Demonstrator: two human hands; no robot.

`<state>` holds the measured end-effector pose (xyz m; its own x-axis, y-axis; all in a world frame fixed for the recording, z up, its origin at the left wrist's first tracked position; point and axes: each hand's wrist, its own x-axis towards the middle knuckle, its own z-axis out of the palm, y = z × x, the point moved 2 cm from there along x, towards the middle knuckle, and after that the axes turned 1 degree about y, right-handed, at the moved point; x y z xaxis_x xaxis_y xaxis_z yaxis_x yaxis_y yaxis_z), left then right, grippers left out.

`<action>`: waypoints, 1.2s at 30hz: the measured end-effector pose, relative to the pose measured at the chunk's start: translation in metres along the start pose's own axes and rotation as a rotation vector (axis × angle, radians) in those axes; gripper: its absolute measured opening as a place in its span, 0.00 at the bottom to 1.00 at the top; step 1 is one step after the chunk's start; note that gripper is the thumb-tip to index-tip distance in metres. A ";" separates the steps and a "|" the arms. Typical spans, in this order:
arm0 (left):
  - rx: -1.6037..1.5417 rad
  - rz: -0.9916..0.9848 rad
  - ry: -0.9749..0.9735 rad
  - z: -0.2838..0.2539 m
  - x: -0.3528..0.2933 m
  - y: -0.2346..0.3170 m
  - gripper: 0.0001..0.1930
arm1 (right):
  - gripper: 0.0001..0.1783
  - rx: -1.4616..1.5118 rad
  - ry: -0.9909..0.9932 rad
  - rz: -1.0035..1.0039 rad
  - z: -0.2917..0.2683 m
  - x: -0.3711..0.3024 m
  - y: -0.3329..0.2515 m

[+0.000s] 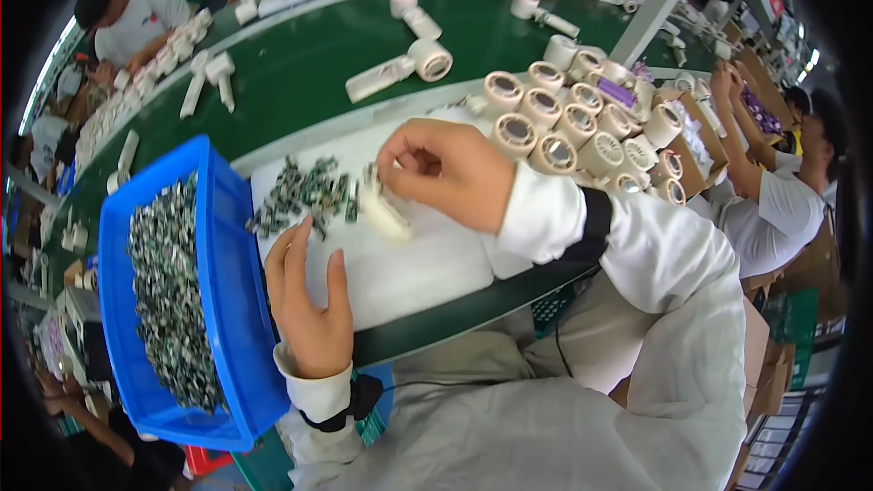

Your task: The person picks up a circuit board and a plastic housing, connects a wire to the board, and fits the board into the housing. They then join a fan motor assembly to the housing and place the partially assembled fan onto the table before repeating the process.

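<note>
My right hand [447, 175] is closed, its fingertips pinched at the upper end of a cream plastic piece [386, 213], long like a handle. What the pinch holds is too small and covered to make out. My left hand [314, 309] is open and empty, thumb and fingers apart, low over the front left of a white foam mat [418, 268]. Beyond its fingertips lies a loose pile of small green circuit boards [296, 195]. Several of them reach close to the cream piece.
A blue bin [241, 345] full of small boards stands at the left. Cream round-headed housings [555, 118] crowd the right. Behind runs a green conveyor belt [291, 59] carrying handheld fan-like units [405, 71]. Co-workers sit at far left and right; a metal post [659, 5] rises behind.
</note>
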<state>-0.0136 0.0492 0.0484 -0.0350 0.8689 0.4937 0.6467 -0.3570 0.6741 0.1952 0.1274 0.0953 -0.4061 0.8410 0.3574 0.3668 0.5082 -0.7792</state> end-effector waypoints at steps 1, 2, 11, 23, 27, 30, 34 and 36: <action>0.108 -0.003 0.005 0.001 0.004 -0.005 0.20 | 0.07 0.113 0.014 0.108 -0.009 0.010 0.003; 0.097 0.018 0.011 0.003 0.005 -0.008 0.20 | 0.07 0.234 0.026 0.216 -0.019 0.021 0.008; 0.253 0.018 -0.109 0.006 -0.007 -0.022 0.14 | 0.14 0.096 0.264 0.374 -0.163 0.113 0.092; 0.141 -0.017 -0.070 0.008 -0.014 -0.017 0.09 | 0.22 -1.024 -0.254 0.596 -0.315 0.128 0.234; 0.100 -0.084 -0.074 0.005 -0.015 -0.016 0.10 | 0.33 -0.972 -0.328 1.128 -0.320 0.101 0.219; 0.068 -0.103 -0.065 0.006 -0.014 -0.022 0.11 | 0.39 -0.893 -0.282 1.286 -0.302 0.081 0.210; 0.018 -0.005 -0.085 0.005 -0.008 -0.025 0.09 | 0.42 -1.054 -0.260 1.157 -0.320 0.065 0.242; 0.040 -0.010 -0.084 0.006 -0.004 -0.021 0.09 | 0.41 -1.062 -0.262 1.131 -0.324 0.071 0.247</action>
<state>-0.0225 0.0548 0.0289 0.0211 0.8988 0.4379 0.6765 -0.3354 0.6557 0.5281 0.3727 0.0954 0.3883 0.8640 -0.3205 0.9208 -0.3496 0.1731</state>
